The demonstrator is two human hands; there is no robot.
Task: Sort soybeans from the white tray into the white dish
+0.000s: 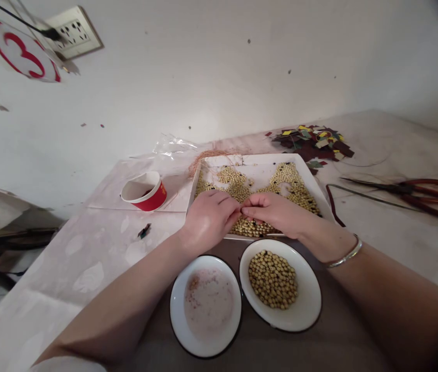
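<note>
Over a shallow white box [311, 178] my left hand [213, 212] and my right hand [271, 209] meet, fingertips almost touching. Both are closed in a pinch; whatever is between the fingers is too small to make out. Beneath them, small round yellowish pieces [296, 186], like beans or beads, cover much of the box floor, with a few dark bits among them. Closer to me, a dark-rimmed white dish [307, 305] holds larger round yellowish pieces [273, 279]. The other white dish [207, 346], on the left, has reddish specks on its bottom.
Left of the box stands a red and white paper tub [152, 200]. Behind the box lie reddish-brown thread [205, 159] and clear plastic [174, 144]. Coloured chips [314, 142] are piled at the back right. Large scissors [408, 188] lie at the right. A wall socket [73, 33] is at upper left.
</note>
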